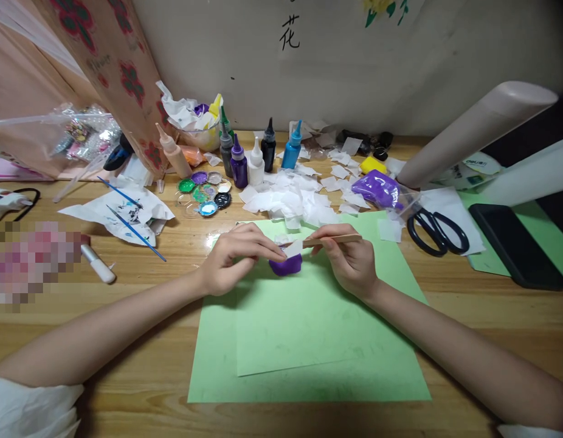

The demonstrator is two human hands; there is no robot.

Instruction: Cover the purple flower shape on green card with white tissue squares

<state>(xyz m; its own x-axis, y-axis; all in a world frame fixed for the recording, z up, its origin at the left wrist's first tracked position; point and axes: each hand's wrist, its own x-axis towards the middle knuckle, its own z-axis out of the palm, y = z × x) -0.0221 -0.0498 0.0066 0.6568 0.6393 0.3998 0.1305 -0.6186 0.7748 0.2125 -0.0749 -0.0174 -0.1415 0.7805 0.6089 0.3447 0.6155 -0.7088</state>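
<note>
My right hand (353,261) grips a flat wooden stick (340,239), its tip pointing left at a small white paper piece (292,249). That paper lies against a purple piece (288,266) that looks like soft clay, over the green sheets (309,340). From the left, my left hand (233,258) reaches in with fingers stretched out, the fingertips touching the paper and the purple piece. Part of the purple piece is hidden under those fingers. Just beyond both hands is a heap of white paper squares (290,198).
Behind the paper heap stand several paint bottles (239,164) and a paint palette (203,191). To the left, two blue brushes (135,234) rest on crumpled tissue (99,213). Rightward are a purple clay bag (377,187), black-handled scissors (430,234), a phone (514,246) and a thick lamp-like post (473,134).
</note>
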